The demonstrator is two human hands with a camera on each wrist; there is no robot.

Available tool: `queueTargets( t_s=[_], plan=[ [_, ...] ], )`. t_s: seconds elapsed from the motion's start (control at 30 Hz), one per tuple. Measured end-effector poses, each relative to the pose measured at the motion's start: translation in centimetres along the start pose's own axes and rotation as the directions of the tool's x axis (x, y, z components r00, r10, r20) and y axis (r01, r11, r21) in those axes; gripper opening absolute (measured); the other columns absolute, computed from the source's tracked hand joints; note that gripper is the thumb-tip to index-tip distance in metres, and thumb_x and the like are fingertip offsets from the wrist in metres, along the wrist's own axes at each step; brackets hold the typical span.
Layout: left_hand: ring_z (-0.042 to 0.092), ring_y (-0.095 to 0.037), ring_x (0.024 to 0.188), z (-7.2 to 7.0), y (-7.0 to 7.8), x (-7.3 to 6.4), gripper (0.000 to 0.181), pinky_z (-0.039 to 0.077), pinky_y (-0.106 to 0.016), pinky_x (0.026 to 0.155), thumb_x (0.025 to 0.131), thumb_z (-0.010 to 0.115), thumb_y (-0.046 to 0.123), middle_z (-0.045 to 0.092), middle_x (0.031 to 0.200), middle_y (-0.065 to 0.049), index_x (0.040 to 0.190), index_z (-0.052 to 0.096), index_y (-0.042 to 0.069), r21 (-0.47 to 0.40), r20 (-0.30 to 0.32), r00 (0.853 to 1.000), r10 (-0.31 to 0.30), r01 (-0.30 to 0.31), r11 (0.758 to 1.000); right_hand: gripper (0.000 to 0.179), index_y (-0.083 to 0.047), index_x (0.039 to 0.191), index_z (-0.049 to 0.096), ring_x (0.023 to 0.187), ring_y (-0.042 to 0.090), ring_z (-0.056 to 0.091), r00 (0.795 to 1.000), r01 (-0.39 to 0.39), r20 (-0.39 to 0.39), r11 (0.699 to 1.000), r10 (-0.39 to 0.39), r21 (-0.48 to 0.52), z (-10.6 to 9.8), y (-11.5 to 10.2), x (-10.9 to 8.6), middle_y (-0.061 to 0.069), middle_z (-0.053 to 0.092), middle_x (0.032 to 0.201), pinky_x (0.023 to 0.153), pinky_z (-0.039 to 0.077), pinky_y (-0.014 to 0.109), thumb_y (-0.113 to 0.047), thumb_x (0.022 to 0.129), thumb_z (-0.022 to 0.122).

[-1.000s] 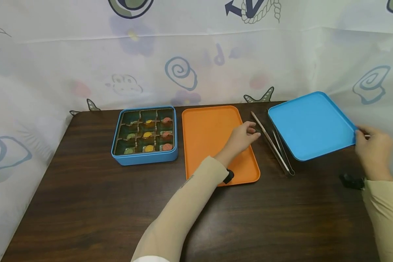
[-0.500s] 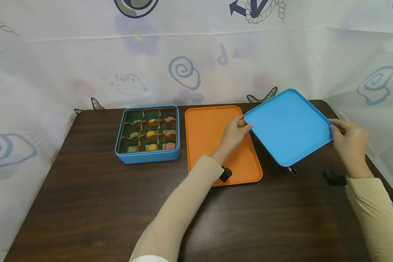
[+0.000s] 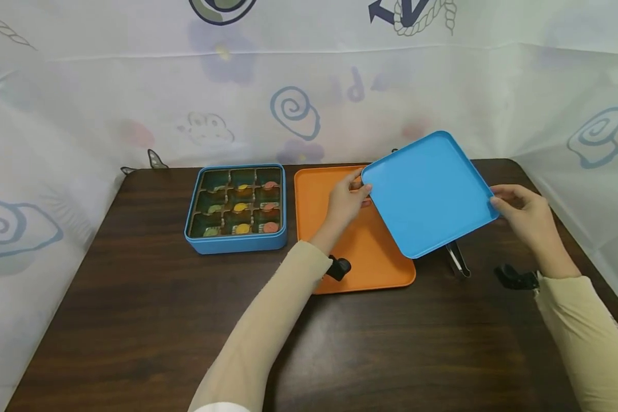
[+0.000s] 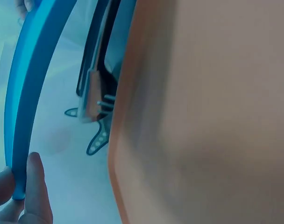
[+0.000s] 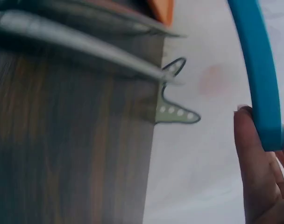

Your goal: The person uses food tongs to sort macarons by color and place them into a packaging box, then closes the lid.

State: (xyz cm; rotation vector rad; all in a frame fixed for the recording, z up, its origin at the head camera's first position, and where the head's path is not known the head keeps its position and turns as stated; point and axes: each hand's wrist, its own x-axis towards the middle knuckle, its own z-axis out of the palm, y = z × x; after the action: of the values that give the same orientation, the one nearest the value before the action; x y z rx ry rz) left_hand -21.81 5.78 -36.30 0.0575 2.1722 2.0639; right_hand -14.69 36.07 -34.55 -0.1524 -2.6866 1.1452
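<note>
A blue lid (image 3: 430, 194) with a shallow rim, matching the box's colour, is held up tilted over the right part of the table. My left hand (image 3: 345, 201) pinches its left corner, thumb on the near side and fingers behind. At the opposite corner, my right hand (image 3: 527, 220) grips the edge between thumb and fingers. In the left wrist view the lid's edge (image 4: 27, 88) runs down into the left fingertips (image 4: 37, 182). The right wrist view has the rim (image 5: 263, 93) between the right thumb and fingers. An orange tray (image 3: 363, 260) lies under the left hand.
A blue box (image 3: 237, 246) with a divided insert stands left of the orange tray, several compartments holding small yellow, green and pink pieces. Metal tongs (image 3: 458, 260) lie partly hidden behind the lid. A patterned white cloth (image 3: 288, 68) hangs along the table's back edge.
The lid has moved left from the right side, now overlapping the orange tray and the tongs in the head view. My left hand has taken hold of its left corner; my right hand followed leftward.
</note>
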Motion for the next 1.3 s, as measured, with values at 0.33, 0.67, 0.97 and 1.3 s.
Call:
queueTargets(
  t_s=[0.33, 0.67, 0.97, 1.3],
  plan=[
    [0.064, -0.027, 0.111, -3.4, 2.1, -0.5, 0.049, 0.058, -0.032, 0.083, 0.099, 0.051, 0.017, 0.048, 0.138, -0.015, 0.147, 0.04, 0.02, 0.048, -0.001, 0.999, 0.044, -0.044, 0.998, 0.058, 0.012, 0.143, 0.03, 0.083, -0.013, 0.056, 0.945, -0.058, 0.326, 0.988, 0.008, 0.143, 0.9, -1.5, 0.5, -0.01, 0.046, 0.1, 0.074, 0.055, 0.013, -0.025, 0.101, 0.047],
    [0.061, -0.028, 0.115, -7.5, 3.9, -0.8, 0.047, 0.058, -0.035, 0.084, 0.1, 0.05, 0.016, 0.054, 0.134, -0.015, 0.146, 0.042, 0.017, 0.054, -0.026, 0.998, 0.056, -0.055, 0.997, 0.046, 0.005, 0.135, 0.038, 0.089, -0.005, 0.066, 0.877, -0.089, 0.467, 0.918, -0.112, 0.386, 2.9, -3.8, 0.3, -0.022, 0.06, 0.103, 0.076, 0.057, 0.018, -0.025, 0.102, 0.044],
    [0.059, -0.027, 0.116, -11.1, 4.7, -1.5, 0.046, 0.057, -0.04, 0.088, 0.1, 0.049, 0.019, 0.055, 0.133, -0.013, 0.146, 0.042, 0.022, 0.109, 0.002, 0.999, 0.042, -0.042, 0.993, 0.059, 0.01, 0.141, 0.031, 0.09, -0.005, 0.066, 0.83, -0.098, 0.547, 0.937, -0.109, 0.334, 4.5, -6.4, 0.6, -0.019, 0.06, 0.098, 0.079, 0.055, 0.015, -0.036, 0.104, 0.031],
    [0.052, -0.025, 0.127, -14.1, 4.7, -2.5, 0.048, 0.057, -0.033, 0.085, 0.101, 0.048, 0.02, 0.047, 0.144, -0.012, 0.148, 0.039, 0.022, 0.169, 0.071, 0.996, 0.051, -0.063, 0.984, 0.057, 0.003, 0.148, 0.022, 0.092, 0.005, 0.07, 0.765, -0.087, 0.616, 0.916, -0.19, 0.391, 6.3, -8.9, 0.2, 0.013, 0.057, 0.125, 0.078, 0.06, 0.032, -0.03, 0.104, 0.037]
  ],
)
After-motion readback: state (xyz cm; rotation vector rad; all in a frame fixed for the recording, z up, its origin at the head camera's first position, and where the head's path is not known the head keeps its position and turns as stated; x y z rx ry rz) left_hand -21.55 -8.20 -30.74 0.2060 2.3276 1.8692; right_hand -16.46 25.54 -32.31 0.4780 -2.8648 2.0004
